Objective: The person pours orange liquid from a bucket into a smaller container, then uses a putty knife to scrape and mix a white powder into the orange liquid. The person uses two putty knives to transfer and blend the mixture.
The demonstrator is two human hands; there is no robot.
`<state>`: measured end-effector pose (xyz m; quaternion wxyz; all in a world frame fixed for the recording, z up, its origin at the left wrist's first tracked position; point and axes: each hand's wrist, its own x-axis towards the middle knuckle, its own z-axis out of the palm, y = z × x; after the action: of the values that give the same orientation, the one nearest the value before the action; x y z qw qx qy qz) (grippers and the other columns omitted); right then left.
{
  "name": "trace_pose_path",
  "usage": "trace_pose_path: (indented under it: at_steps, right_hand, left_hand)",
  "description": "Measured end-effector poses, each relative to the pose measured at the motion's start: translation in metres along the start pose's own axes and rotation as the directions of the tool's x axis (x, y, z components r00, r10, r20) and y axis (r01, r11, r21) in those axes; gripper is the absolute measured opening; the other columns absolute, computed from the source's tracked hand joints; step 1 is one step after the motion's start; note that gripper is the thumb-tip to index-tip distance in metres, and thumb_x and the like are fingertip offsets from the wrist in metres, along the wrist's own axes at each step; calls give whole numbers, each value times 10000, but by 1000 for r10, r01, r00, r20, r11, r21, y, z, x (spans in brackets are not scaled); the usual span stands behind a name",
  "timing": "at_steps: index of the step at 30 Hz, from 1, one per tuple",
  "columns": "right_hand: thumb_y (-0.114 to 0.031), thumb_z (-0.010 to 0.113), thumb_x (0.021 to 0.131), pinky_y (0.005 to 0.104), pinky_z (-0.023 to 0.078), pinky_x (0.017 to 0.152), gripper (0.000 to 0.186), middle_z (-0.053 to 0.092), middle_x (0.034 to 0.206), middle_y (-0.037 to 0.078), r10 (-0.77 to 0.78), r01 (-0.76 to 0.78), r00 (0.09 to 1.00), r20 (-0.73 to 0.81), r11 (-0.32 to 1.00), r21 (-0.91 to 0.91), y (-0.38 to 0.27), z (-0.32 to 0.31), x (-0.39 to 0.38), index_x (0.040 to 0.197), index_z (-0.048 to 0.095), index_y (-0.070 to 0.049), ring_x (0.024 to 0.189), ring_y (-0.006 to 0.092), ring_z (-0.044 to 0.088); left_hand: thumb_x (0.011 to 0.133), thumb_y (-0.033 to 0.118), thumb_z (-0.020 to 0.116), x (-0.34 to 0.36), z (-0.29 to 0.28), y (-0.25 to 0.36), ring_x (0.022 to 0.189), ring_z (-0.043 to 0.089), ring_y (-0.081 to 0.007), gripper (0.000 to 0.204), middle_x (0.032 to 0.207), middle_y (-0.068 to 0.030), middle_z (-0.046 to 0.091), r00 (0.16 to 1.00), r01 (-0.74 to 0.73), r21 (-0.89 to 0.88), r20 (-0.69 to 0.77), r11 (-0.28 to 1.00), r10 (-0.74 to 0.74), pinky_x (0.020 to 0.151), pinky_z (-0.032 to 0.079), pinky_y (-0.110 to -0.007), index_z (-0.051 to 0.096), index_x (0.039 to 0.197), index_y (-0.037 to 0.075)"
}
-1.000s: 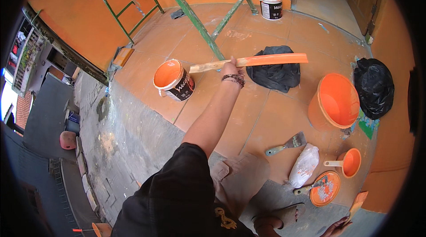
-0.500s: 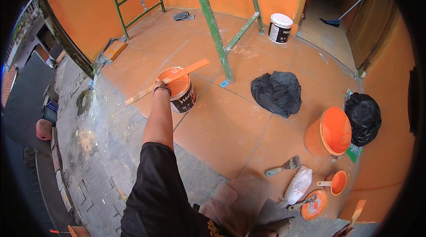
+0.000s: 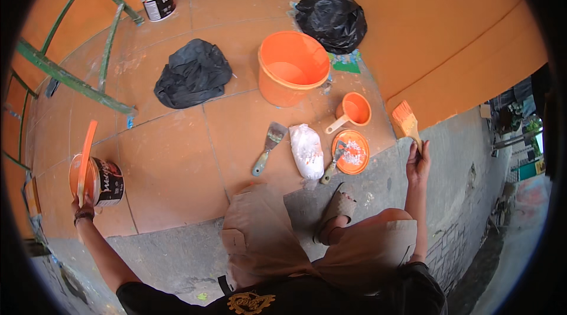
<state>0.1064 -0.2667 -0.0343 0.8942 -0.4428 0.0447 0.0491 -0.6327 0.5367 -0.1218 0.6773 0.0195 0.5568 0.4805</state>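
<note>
My left hand (image 3: pixel 84 206) is closed around a flat wooden stick (image 3: pixel 88 144), its upper part coated in orange paint. That stick lies across the top of a paint bucket (image 3: pixel 110 182) with a black label, at the left; my hand is at the bucket's near rim. Far to the right, my right hand (image 3: pixel 418 164) grips a paintbrush (image 3: pixel 406 119) by its wooden handle, bristles up and orange, near the orange wall. Between my hands, a putty knife (image 3: pixel 270 148), a white plastic bag (image 3: pixel 307 152) and an orange lid (image 3: pixel 353 164) with a second scraper (image 3: pixel 333 162) lie on the tiles.
A large orange bucket (image 3: pixel 283 92) and an orange dipper (image 3: pixel 357 109) stand ahead. Black plastic bags (image 3: pixel 332 23) and a dark crumpled cloth (image 3: pixel 194 73) lie beyond. A green ladder (image 3: pixel 77 83) and a white-lidded bucket (image 3: pixel 157 1) stand at the left back.
The view has swung to the right, so the scene sits further left. My right hand and its paintbrush have come fully into view. The left hand still holds the stick at the bucket.
</note>
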Motion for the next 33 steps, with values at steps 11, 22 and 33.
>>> trace_pose_path:
  at_steps: [11, 22, 33]
  right_hand:
    - [-218, 610, 929, 240, 575, 787, 233, 643, 961, 99, 12, -13, 998, -61, 1000, -22, 12, -2, -41, 971, 595, 11, 876, 201, 663]
    - [-229, 642, 907, 284, 562, 817, 283, 624, 991, 88, 131, -166, 958, -254, 979, -122, 83, -23, 49, 1041, 559, 7, 928, 183, 627]
    - [-282, 765, 810, 191, 476, 654, 290, 647, 757, 35, 2, -161, 968, -250, 771, -616, 150, -2, 103, 854, 623, -33, 728, 97, 610]
  left_hand:
    - [836, 173, 683, -177, 53, -294, 740, 623, -138, 311, 981, -65, 669, 875, -480, 758, 454, 443, 171, 559, 501, -242, 607, 1124, 82]
    - [895, 244, 652, -311, 148, -495, 863, 671, -214, 310, 898, -125, 694, 694, -216, 671, 617, 709, -372, 733, 519, -310, 619, 1072, -8]
    - [1004, 457, 287, -385, 208, -539, 1348, 335, -380, 654, 1437, -240, 366, 267, 379, 548, 707, 746, -655, 1137, 260, -486, 345, 1372, -80]
